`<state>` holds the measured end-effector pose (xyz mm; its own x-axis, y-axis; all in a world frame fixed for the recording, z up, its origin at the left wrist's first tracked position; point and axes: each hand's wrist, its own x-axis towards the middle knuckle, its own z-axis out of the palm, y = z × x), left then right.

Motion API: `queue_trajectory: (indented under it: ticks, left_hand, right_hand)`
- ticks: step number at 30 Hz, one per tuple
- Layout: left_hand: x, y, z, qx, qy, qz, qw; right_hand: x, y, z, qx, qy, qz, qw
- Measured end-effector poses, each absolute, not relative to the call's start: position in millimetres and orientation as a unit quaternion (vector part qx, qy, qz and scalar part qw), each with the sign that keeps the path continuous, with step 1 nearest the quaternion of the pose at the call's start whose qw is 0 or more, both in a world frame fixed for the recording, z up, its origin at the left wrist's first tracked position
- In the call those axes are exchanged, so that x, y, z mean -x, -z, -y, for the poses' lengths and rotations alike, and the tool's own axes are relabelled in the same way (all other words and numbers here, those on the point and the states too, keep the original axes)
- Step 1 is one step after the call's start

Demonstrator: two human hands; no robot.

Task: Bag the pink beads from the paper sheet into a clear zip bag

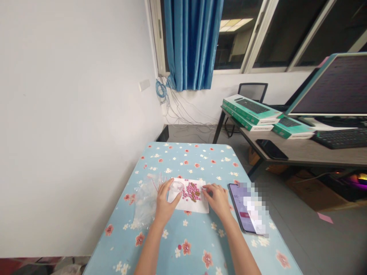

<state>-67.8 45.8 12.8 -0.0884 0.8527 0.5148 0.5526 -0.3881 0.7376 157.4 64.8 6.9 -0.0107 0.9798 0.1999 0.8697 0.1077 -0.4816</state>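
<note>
A sheet of white paper lies on the table with many small pink pills spread over it. Several brown-green capsules are mixed in among them. My left hand curves around a small clear plastic container at the paper's left side, thumb and fingers on either side of it. At the right edge of the pills is my right hand, its thumb and forefinger tips close together. Whether a pill is between them is too small to tell.
Crumpled clear plastic bags lie left of my left hand. A lit phone rests to the right on the flowered tablecloth. Beyond stands a desk with keyboard boxes, a dark phone and a monitor.
</note>
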Motion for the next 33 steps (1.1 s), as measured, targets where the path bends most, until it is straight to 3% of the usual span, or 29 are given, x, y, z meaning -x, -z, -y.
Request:
queue_trajectory:
  ticks: [13,23,33]
  left_hand:
    - [68.6,-9.8,-45.6,-0.696,-0.480,-0.521,0.112]
    - [66.5,-10.6,-45.0,-0.727,-0.455,-0.510,0.060]
    - [64.5,-12.7,-43.6,-0.737,-0.448,-0.502,0.057]
  right_hand:
    - [-149.8,-10.8,-62.7,0.670,-0.095,0.687,0.264]
    - [-117.9,-38.4,-48.0,0.559,-0.177,0.685,0.432]
    - [-88.5,-40.8,-39.7,0.515,-0.183,0.725,0.418]
